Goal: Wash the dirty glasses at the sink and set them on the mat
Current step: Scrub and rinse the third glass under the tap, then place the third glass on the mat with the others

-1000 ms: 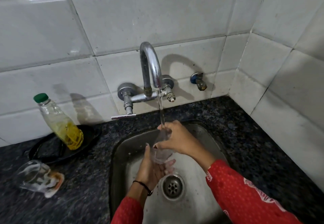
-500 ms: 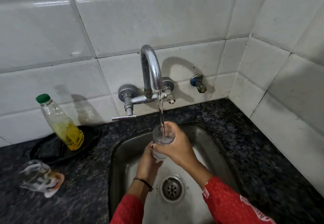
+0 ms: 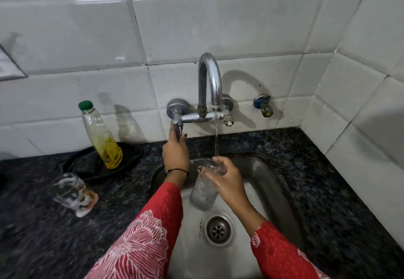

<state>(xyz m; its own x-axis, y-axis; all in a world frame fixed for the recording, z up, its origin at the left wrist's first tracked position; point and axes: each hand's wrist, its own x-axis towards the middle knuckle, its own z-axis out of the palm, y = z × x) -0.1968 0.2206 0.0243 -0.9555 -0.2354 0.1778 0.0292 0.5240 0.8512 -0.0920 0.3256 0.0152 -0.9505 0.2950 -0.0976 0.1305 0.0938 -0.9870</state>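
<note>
Right grip (image 3: 225, 182) is wrapped round the glass (image 3: 203, 193), held tilted over the sink (image 3: 273, 182) beneath the stream (image 3: 216, 134) for rinsing. Left grip (image 3: 176, 152) clasps the lever (image 3: 177, 128), probably to stop the water.

Red white-flowered sleeve (image 3: 150, 232), green-capped bottle (image 3: 99, 135), black speckled counter (image 3: 323, 182)

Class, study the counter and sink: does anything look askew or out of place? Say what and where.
Yes. The glass on the counter left of the sink lies on its side, smeared orange and white at its base. The green-capped bottle leans in the black tray, though the wide lens may exaggerate that.
</note>
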